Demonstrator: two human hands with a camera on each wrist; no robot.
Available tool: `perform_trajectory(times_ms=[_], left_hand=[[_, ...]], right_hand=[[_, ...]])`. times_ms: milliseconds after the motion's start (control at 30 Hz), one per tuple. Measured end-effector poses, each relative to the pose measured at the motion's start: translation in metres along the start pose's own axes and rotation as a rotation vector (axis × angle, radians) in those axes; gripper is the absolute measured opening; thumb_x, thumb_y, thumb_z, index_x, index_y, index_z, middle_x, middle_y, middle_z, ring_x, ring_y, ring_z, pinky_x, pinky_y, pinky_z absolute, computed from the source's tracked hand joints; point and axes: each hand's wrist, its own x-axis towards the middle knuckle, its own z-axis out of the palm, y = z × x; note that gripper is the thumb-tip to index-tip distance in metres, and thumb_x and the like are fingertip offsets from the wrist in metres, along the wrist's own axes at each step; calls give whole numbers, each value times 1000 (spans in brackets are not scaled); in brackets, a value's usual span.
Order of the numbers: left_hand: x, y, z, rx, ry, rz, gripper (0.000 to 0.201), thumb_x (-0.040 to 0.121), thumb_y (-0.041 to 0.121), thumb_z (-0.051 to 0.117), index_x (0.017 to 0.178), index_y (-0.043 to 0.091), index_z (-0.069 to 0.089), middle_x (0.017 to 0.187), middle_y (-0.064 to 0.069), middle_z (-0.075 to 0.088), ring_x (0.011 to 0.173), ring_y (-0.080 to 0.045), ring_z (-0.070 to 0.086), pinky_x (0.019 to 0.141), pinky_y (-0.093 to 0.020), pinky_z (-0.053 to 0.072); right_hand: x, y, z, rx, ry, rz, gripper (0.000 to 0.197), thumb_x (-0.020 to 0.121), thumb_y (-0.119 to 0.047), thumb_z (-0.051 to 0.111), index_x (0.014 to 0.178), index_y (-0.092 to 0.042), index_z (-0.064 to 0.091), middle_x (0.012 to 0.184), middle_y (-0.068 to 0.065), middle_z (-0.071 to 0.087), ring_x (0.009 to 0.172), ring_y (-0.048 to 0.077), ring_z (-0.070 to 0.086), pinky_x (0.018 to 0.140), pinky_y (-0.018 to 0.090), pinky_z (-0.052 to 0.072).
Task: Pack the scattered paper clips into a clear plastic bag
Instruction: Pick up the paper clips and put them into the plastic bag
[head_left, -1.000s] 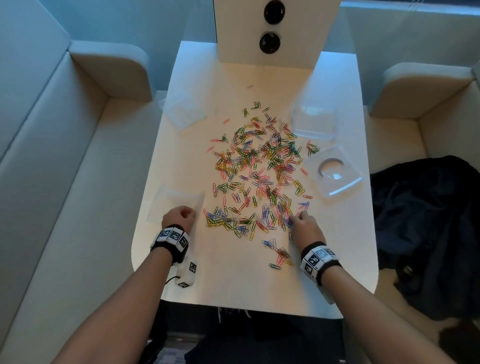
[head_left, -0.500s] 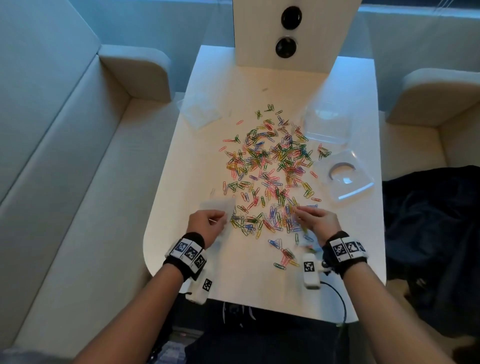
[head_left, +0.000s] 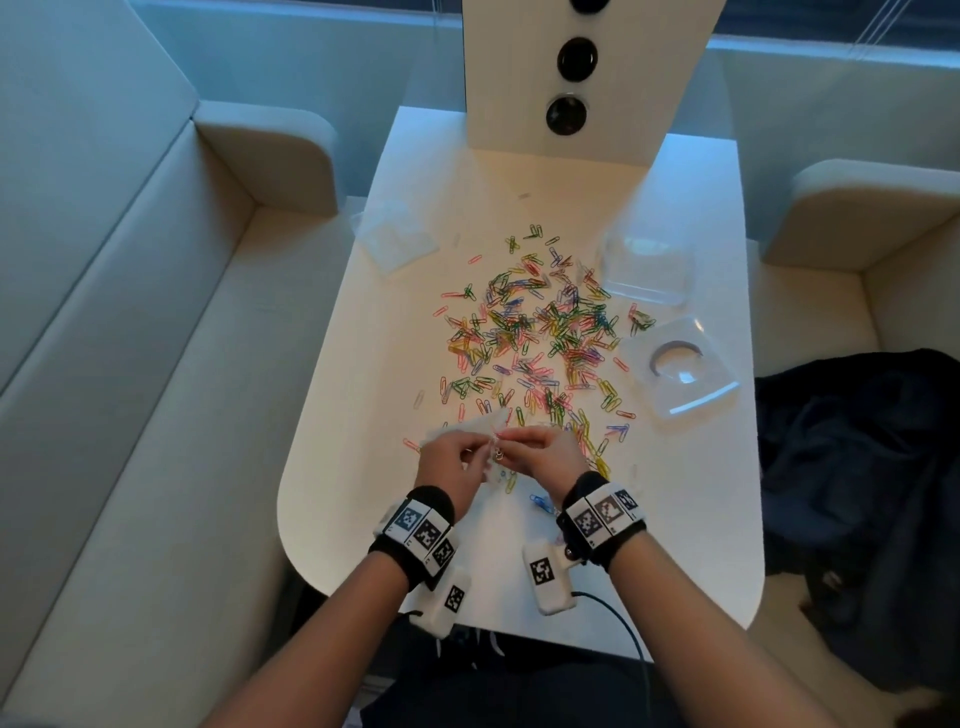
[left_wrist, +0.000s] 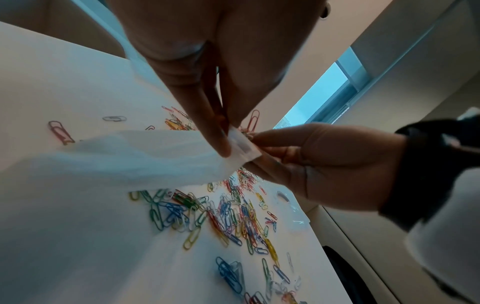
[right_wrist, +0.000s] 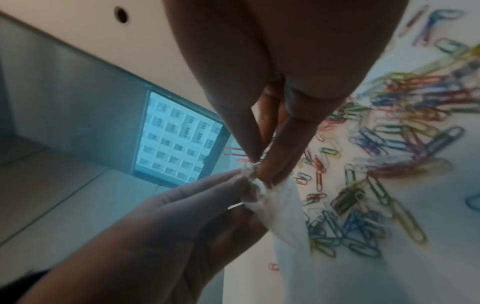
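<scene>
Colourful paper clips (head_left: 535, 338) lie scattered over the middle of the white table (head_left: 363, 467). My left hand (head_left: 485, 449) pinches the top edge of a clear plastic bag (head_left: 467, 428) just above the table's near part. In the left wrist view its fingertips (left_wrist: 223, 144) hold the bag's (left_wrist: 130, 156) sealing strip. My right hand (head_left: 511, 447) meets it at the bag's mouth. Its thumb and fingers (right_wrist: 272, 148) pinch what looks like a few paper clips (right_wrist: 253, 164) against the bag's (right_wrist: 285, 216) rim. The bag's inside is hidden.
A clear plastic box (head_left: 649, 265) and its lid (head_left: 680, 369) lie at the table's right side. Another clear bag (head_left: 395, 239) sits at the far left edge. A white upright panel (head_left: 571, 78) closes the far end. Benches flank the table; dark clothing (head_left: 857, 467) lies on the right one.
My left hand lifted the bag off the table's left side and brought it inward. My right hand left the clip pile and came to the bag's mouth.
</scene>
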Motion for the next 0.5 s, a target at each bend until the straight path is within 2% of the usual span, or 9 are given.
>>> perform_trajectory(times_ms=[67, 133, 200, 267, 367, 433, 500], left_hand=[[-1, -1, 1, -14, 21, 33, 17, 91, 15, 66, 105, 10, 74, 88, 0, 70, 74, -13, 69, 68, -37, 62], [-3, -1, 1, -30, 26, 65, 17, 91, 13, 66, 105, 9, 74, 88, -1, 69, 76, -14, 69, 67, -37, 62], [-2, -1, 1, -39, 24, 82, 17, 91, 11, 65, 105, 7, 74, 89, -2, 69, 81, -15, 68, 68, -37, 62], [-3, 0, 0, -35, 19, 96, 17, 91, 11, 66, 105, 9, 74, 90, -1, 69, 82, -15, 68, 70, -38, 62], [-3, 6, -3, -7, 3, 135, 17, 90, 11, 66, 105, 12, 74, 88, 1, 69, 78, -14, 68, 72, -38, 61], [-2, 12, -10, -3, 12, 137, 17, 90, 10, 66, 105, 10, 74, 88, 0, 69, 72, -13, 68, 72, -37, 61], [1, 15, -24, -7, 69, 97, 17, 91, 9, 65, 105, 9, 73, 92, -4, 71, 70, -12, 69, 72, -36, 61]], right_hand=[[1, -6, 1, -101, 3, 20, 9, 82, 8, 69, 85, 0, 72, 91, 25, 71, 81, 28, 71, 78, 31, 60], [6, -11, 2, -186, 33, 67, 14, 84, 11, 62, 85, 0, 71, 90, 26, 71, 81, 31, 71, 82, 37, 60], [8, -15, 3, -290, 35, 89, 19, 85, 9, 58, 86, -5, 70, 88, 23, 71, 78, 28, 71, 82, 40, 60], [7, -19, 4, -430, 17, 59, 19, 81, 7, 62, 83, -11, 68, 86, 19, 73, 78, 27, 73, 79, 41, 61], [2, -26, 7, -561, 1, -18, 12, 81, 1, 68, 88, -9, 69, 79, 15, 74, 66, 21, 73, 67, 35, 62], [-2, -33, 8, -610, -34, -103, 9, 85, -6, 70, 94, -6, 71, 78, 13, 74, 57, 14, 70, 57, 25, 60], [-3, -44, 6, -600, -79, -199, 11, 86, -11, 70, 96, -7, 74, 78, 8, 74, 55, 8, 66, 54, 19, 55]])
